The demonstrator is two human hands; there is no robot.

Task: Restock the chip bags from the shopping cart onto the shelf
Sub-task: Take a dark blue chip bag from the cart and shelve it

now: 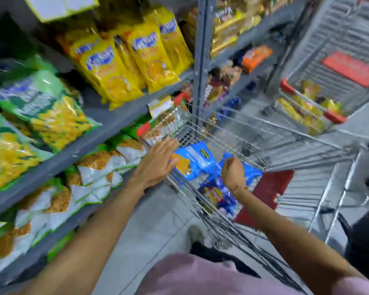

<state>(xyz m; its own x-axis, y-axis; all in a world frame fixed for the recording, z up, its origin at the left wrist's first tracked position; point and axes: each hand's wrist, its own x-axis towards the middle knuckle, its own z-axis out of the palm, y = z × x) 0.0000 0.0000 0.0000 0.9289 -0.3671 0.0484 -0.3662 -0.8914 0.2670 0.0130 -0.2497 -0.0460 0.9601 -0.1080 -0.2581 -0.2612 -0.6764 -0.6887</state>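
Blue chip bags [195, 160] lie in the wire shopping cart [254, 133] below me, more of them piled deeper [218, 194]. My left hand [158, 160] is flat with fingers apart at the cart's left rim, its fingertips touching the top blue bag. My right hand [232, 172] is inside the cart with fingers curled down onto a blue bag [250, 172]; the grip itself is hidden behind the hand. The grey shelf [107, 128] on my left holds yellow bags [136, 58], green bags [49, 107] and white-and-green bags [98, 167].
A second cart [311, 101] with yellow packets stands at the back right. A grey shelf upright [200, 60] rises just behind my cart. A red panel [268, 192] sits in the cart's near side. Grey floor shows between shelf and cart.
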